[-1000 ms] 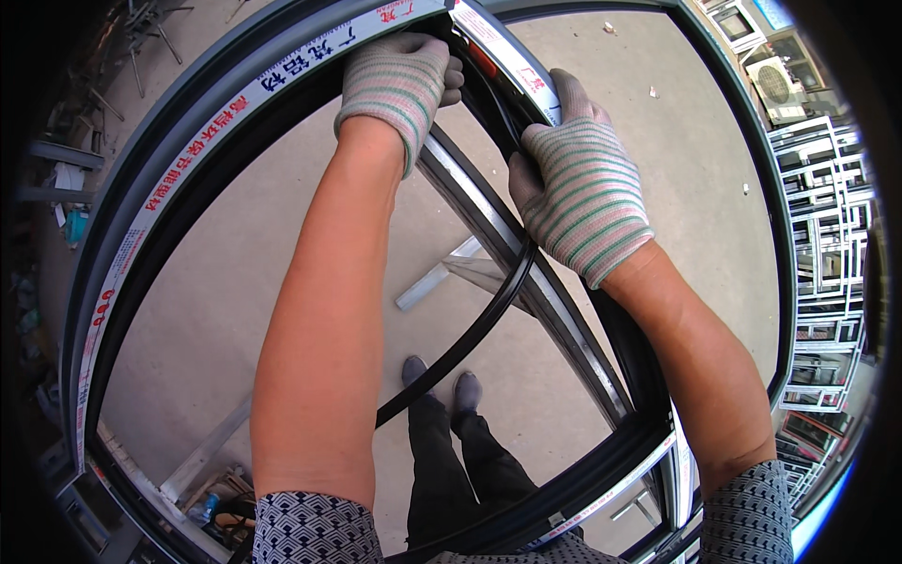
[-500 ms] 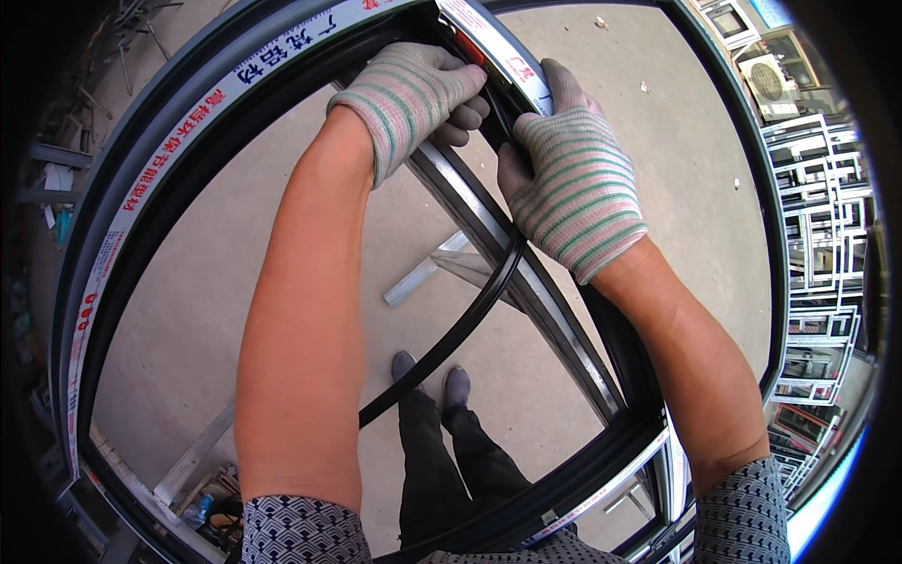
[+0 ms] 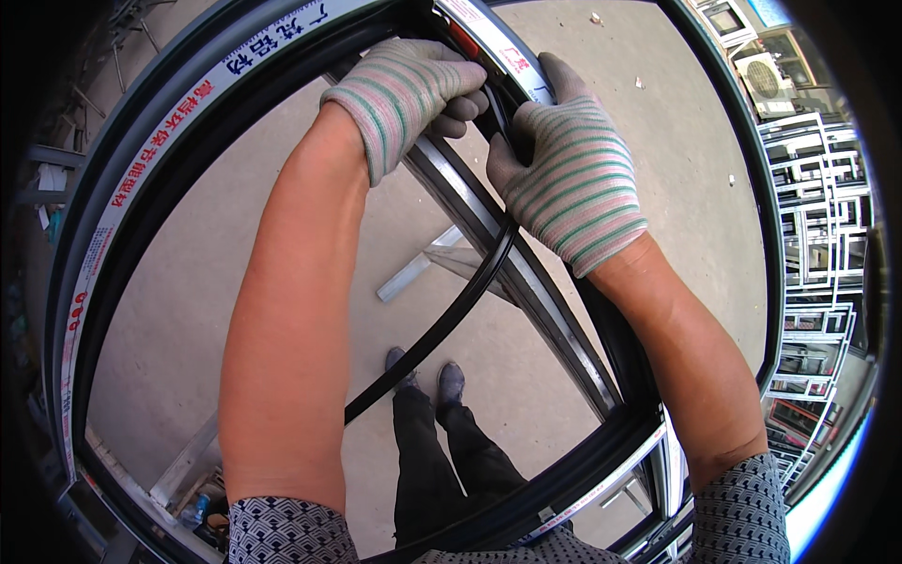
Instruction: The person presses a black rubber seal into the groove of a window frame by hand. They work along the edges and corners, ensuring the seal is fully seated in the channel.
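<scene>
A large dark grey metal window frame [image 3: 141, 169], with printed protective film along its faces, surrounds my arms. My left hand [image 3: 413, 103], in a grey glove with green and pink stripes, is closed in a pinch at the frame's far bar, thumb against bent fingers. At its fingertips runs a black rubber seal strip [image 3: 442, 324], whose loose length hangs down in a curve behind my left forearm. My right hand [image 3: 573, 179], gloved alike, wraps round the middle bar [image 3: 507, 61], its thumb on the inner side by the strip. The palms hide part of the strip.
Below the frame a silver metal beam [image 3: 526, 291] runs diagonally, with a short metal leg [image 3: 418, 268] beside it. My shoes [image 3: 451, 381] stand on the concrete floor. Many light frames [image 3: 817, 226] lean at the right, near a boxy fan unit [image 3: 766, 80].
The whole view has shifted slightly. My right hand has moved a little up along the bar, while my left hand keeps its pinch at nearly the same place.
</scene>
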Available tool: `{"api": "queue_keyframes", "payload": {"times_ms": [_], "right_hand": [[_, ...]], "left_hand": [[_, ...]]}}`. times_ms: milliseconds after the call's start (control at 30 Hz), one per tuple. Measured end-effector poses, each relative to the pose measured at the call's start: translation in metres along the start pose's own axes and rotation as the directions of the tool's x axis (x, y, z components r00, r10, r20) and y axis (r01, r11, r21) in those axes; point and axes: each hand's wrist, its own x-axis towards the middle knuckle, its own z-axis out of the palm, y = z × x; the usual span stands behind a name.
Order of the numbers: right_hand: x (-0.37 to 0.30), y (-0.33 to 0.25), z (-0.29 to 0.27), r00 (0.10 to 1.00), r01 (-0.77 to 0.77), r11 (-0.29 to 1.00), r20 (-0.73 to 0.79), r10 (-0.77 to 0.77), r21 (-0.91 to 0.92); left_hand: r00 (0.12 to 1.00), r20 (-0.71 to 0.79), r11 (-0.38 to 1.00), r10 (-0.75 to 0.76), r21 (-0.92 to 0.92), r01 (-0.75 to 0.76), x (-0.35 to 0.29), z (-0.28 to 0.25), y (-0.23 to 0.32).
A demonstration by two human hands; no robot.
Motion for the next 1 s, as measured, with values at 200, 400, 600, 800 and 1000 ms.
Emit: {"api": "queue_keyframes", "payload": {"times_ms": [200,400,600,800,1000], "right_hand": [[0.001,-0.002,-0.004,0.996,-0.086,0.986,0.031,0.082,0.146],[-0.001,-0.002,0.002,0.993,-0.032,0.998,-0.115,0.039,0.056],[0.002,0.001,0.007,0.985,-0.039,0.999,-0.168,0.042,0.021],[0.005,-0.002,0.000,0.986,-0.163,0.985,0.052,0.160,0.060],[0.005,-0.002,0.000,0.986,-0.163,0.985,0.052,0.160,0.054]], "left_hand": [[1.000,-0.001,1.000,0.026,0.004,-0.026,0.002,0.001,-0.002],[1.000,0.019,1.000,0.015,0.013,-0.015,0.003,-0.002,-0.004],[1.000,0.006,0.999,0.020,0.048,-0.020,0.001,-0.001,-0.002],[1.000,0.025,0.999,0.009,0.038,-0.009,0.005,-0.003,-0.005],[1.000,0.021,1.000,0.010,0.013,-0.010,0.001,-0.004,-0.004]]}}
